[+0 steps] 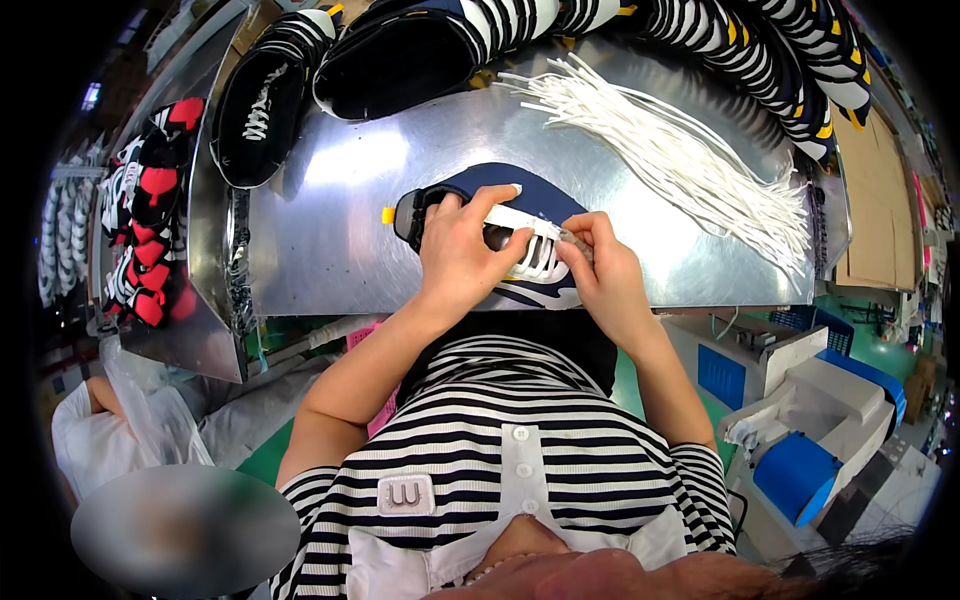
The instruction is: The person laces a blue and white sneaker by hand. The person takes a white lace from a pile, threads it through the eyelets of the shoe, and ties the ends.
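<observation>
A navy, black and white shoe upper (530,185) lies on its side on the metal table in front of me, its heel with a yellow tab toward the left. White lacing (540,258) crosses its opening in several rows. My left hand (462,245) grips the upper near the collar, fingers partly inside the opening and thumb by the tongue. At the toe end of the lacing, my right hand (605,268) is closed in a pinch. Between its thumb and forefinger is a small thin thing, too little shown to name.
A bundle of white shoelaces (670,150) lies at the right of the metal table (330,240). Black uppers (262,110) and stacked striped uppers (720,50) line the far edge. Red, black and white uppers (150,220) stand left. A blue and white machine (810,440) sits right.
</observation>
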`<state>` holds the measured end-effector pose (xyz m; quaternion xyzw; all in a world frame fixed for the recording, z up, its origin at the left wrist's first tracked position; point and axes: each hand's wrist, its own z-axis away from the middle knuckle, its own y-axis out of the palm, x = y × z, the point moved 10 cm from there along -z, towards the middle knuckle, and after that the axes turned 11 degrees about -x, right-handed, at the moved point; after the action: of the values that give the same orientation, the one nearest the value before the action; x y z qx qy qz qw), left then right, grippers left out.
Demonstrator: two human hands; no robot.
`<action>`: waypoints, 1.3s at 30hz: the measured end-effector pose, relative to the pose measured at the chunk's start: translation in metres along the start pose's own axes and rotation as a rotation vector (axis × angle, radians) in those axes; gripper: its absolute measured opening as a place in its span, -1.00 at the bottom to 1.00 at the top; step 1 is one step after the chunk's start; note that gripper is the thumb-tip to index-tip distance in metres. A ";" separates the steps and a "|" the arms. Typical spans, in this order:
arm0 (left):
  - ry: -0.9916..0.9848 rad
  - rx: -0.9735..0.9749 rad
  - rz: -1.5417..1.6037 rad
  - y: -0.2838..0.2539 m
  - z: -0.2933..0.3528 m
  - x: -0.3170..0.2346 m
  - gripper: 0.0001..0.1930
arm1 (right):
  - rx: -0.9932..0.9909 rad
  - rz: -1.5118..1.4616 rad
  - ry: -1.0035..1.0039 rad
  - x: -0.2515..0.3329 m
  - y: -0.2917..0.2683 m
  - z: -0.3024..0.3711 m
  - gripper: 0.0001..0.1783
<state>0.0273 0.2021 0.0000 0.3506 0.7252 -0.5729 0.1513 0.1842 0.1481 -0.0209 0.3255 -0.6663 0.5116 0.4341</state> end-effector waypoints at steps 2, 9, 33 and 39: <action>0.034 -0.016 0.002 -0.001 0.000 -0.004 -0.54 | 0.015 0.073 -0.035 0.000 -0.001 0.003 -0.80; 0.064 -0.024 -0.019 -0.001 0.002 -0.005 -0.51 | 0.012 0.130 -0.066 0.010 0.003 -0.006 -0.86; -0.147 -0.042 0.290 0.015 0.004 0.020 -0.46 | -0.282 -0.021 -0.059 -0.001 -0.006 -0.009 -0.87; -0.191 0.069 0.304 0.027 -0.002 0.027 -0.38 | -0.342 0.011 -0.071 -0.017 -0.003 -0.007 -0.87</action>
<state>0.0273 0.2154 -0.0355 0.4051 0.6260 -0.5988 0.2922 0.1954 0.1536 -0.0340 0.2611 -0.7603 0.3814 0.4564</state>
